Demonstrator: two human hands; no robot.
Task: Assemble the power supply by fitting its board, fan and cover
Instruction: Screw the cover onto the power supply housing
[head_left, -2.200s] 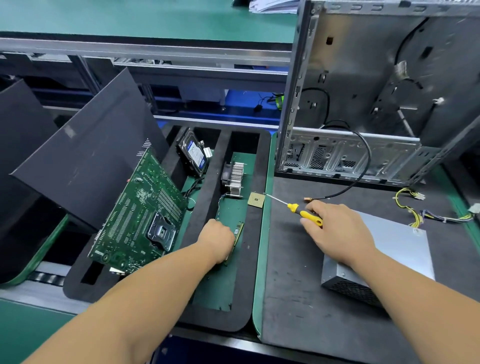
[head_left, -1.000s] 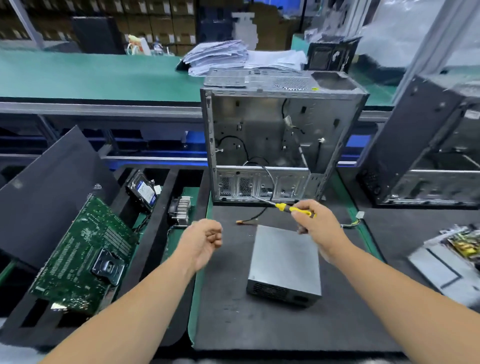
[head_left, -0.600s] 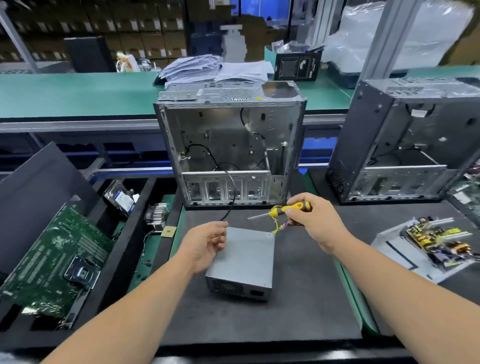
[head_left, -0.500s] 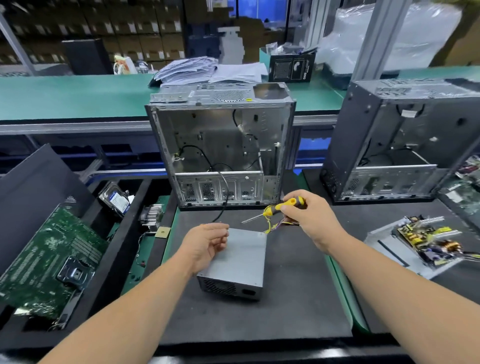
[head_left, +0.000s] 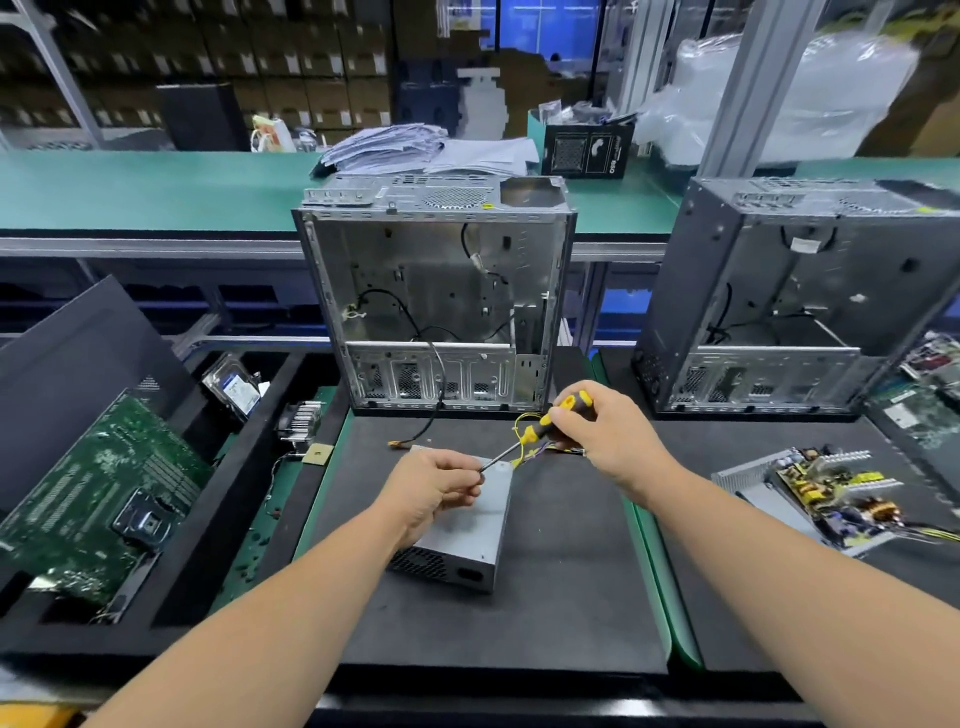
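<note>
A closed grey power supply box (head_left: 467, 535) lies on the black mat, its vented end toward me. My left hand (head_left: 431, 493) hovers over its far end, and thumb and fingers pinch together right at the metal tip of a yellow-and-black screwdriver (head_left: 535, 431). Anything small between those fingers is hidden. My right hand (head_left: 608, 436) grips the screwdriver's handle, with the shaft slanting down to the left. Yellow wires (head_left: 519, 422) loop out behind the box. A second, open power supply with its bare board (head_left: 836, 493) lies at the right.
An empty computer case (head_left: 436, 291) stands open just behind the box, and another case (head_left: 779, 291) stands to its right. On the left, a black foam tray (head_left: 249, 519) holds a green motherboard (head_left: 93, 499), a hard drive (head_left: 234, 387), a heatsink (head_left: 298, 421) and a processor chip (head_left: 317, 454).
My left hand left the foam tray and came over the grey box. The right hand tilted the screwdriver until its tip met the left fingertips. My view swung up and to the right.
</note>
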